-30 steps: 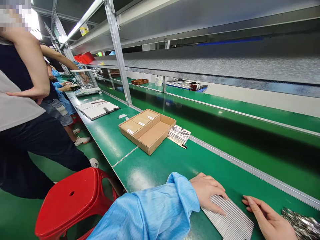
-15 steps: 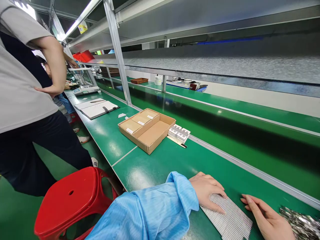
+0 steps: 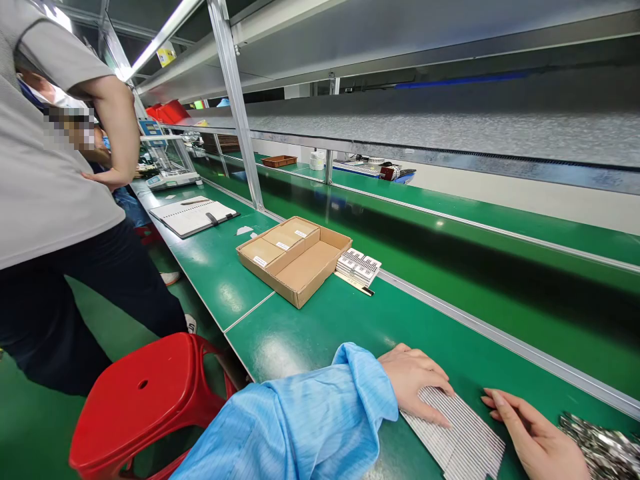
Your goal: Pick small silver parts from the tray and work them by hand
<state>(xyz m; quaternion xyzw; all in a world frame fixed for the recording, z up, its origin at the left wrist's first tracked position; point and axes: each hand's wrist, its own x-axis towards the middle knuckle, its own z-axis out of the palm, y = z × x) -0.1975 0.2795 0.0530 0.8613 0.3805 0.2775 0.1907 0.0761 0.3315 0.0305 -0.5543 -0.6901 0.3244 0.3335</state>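
My left hand [image 3: 417, 383], in a light blue sleeve, lies across the upper left part of a ridged metal-grey plate [image 3: 465, 433] with fine parallel lines. Its fingers are spread and rest on that surface. Just beyond the plate's right edge is my right hand [image 3: 537, 433], its thumb and fingertips drawn together in a pinch. Whatever may be between those fingertips is too small to make out. A heap of small shiny metal pieces [image 3: 605, 447] sits beside my right hand, cut off by the frame.
A cardboard tray [image 3: 313, 267] holding labelled boxes stands on the green bench, beside a stack of printed cards [image 3: 359, 267]. Farther left are an open notebook [image 3: 193, 217] and a scale [image 3: 173, 177]. A red stool [image 3: 143, 400] and a standing person [image 3: 60, 193] occupy the left.
The standing person at the left has shifted slightly, and the arm now hangs a little farther right. My two hands and the plate look unmoved.
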